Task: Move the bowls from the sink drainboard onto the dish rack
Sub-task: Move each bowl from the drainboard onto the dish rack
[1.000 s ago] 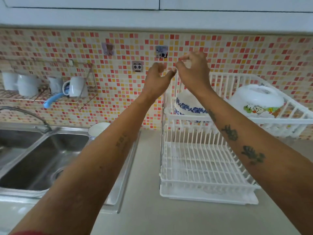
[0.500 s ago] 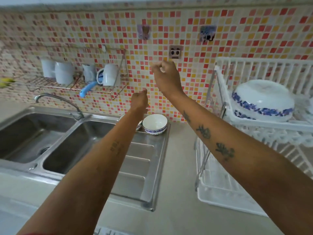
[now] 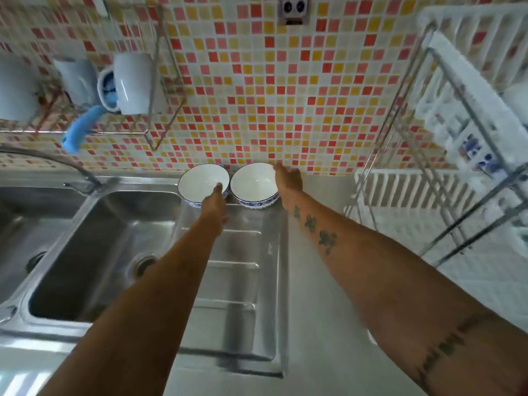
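Observation:
Two white bowls with blue patterned rims stand side by side at the far end of the steel drainboard (image 3: 234,284), against the tiled wall. My left hand (image 3: 214,204) reaches the near rim of the left bowl (image 3: 200,178), a fingertip lying over the rim. At the right rim of the right bowl (image 3: 253,182) is my right hand (image 3: 288,182), fingers stretched out and touching the edge. Neither bowl is lifted. The white two-tier dish rack (image 3: 454,90) stands to the right on the counter, blurred, with a blue-patterned dish dimly visible in its upper tier.
A double steel sink (image 3: 94,241) lies left of the drainboard, with a tap (image 3: 57,164) behind it. A wire wall shelf holds white mugs (image 3: 133,81) and a blue handle (image 3: 81,128). The rack's metal legs (image 3: 380,155) stand close to the right of the bowls.
Both hands have dropped from in front of the wall down to the two bowls on the drainboard. My view has tilted down and swung left, away from the rack.

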